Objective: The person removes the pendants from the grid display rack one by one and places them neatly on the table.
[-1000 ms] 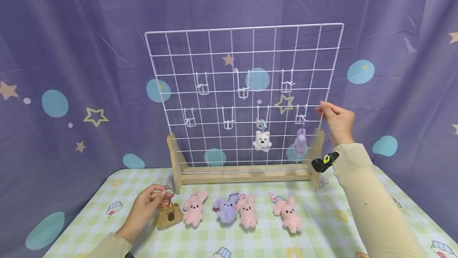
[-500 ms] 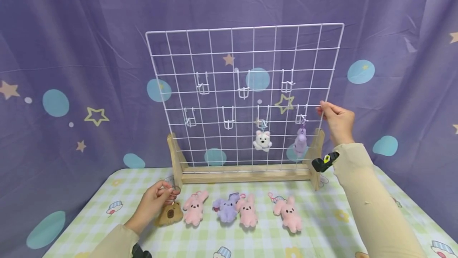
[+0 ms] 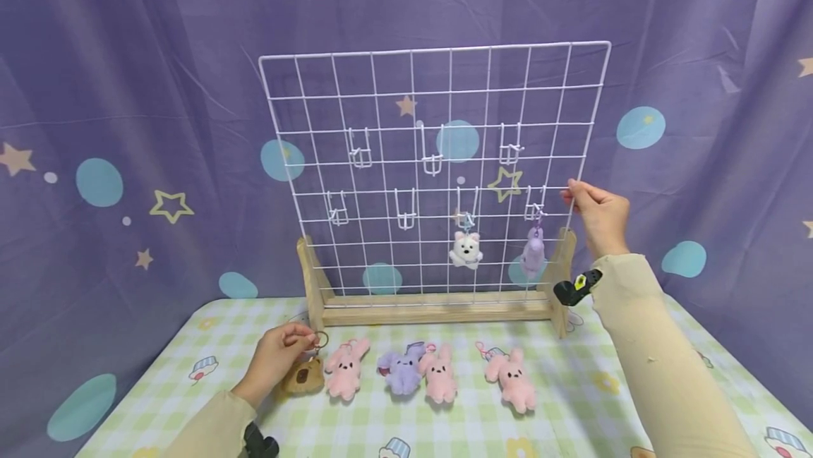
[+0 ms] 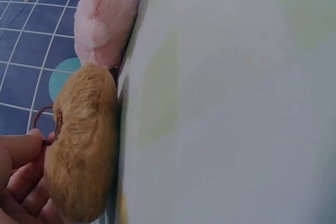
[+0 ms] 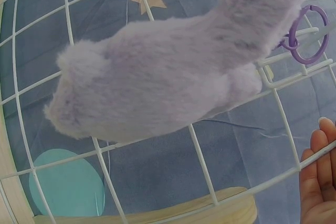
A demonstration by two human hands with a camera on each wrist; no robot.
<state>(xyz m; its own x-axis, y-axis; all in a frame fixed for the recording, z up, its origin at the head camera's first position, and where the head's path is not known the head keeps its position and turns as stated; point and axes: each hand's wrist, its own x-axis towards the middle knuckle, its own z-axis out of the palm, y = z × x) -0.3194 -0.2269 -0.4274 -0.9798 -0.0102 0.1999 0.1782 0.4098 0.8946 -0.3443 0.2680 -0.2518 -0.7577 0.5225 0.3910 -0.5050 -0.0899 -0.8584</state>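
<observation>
At the table's left, my left hand (image 3: pixel 273 359) pinches the metal ring (image 3: pixel 322 339) of a brown plush keychain (image 3: pixel 305 377). The brown plush sits right at the tablecloth; in the left wrist view its furry side (image 4: pixel 84 150) overlaps a pink plush (image 4: pixel 105 19). My right hand (image 3: pixel 602 219) holds the right edge of a white wire grid (image 3: pixel 450 49) between thumb and fingers. Beside that hand a light purple plush (image 3: pixel 533 253) hangs from a hook by its purple ring (image 5: pixel 310 34). Left of it hangs a white bear plush (image 3: pixel 466 252).
Along the table front lie pink plush keychains (image 3: pixel 345 375), (image 3: pixel 438 377), (image 3: pixel 516 384) and a lilac plush (image 3: pixel 404 372). Several bare hooks, including one upper left hook (image 3: pixel 360 157), are on the grid. A wooden stand (image 3: pixel 438 314) carries it, with a purple curtain (image 3: pixel 159 56) behind.
My left hand has shifted slightly right, and the brown plush's ring has moved right with it. The plush itself has barely moved. My right hand has stayed on the grid edge.
</observation>
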